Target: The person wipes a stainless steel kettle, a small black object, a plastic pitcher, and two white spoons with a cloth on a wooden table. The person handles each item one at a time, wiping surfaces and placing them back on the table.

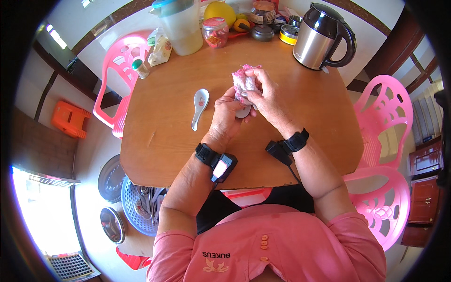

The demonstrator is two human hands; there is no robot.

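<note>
Over the middle of the wooden table, both my hands are closed together around a crumpled pink-and-white cloth and a white spoon. My left hand grips the spoon from below; only a rounded white part of it shows between the fingers. My right hand pinches the cloth against the spoon, thumb on the near side, and the cloth hides the rest of it. Another white spoon, with a small reddish print in its bowl, lies on the table left of my hands.
Along the far edge stand a plastic pitcher, a red-lidded jar, a black pot-shaped item and a steel kettle. A green-capped shaker is at left. Pink chairs flank the table; a blue basket holds utensils.
</note>
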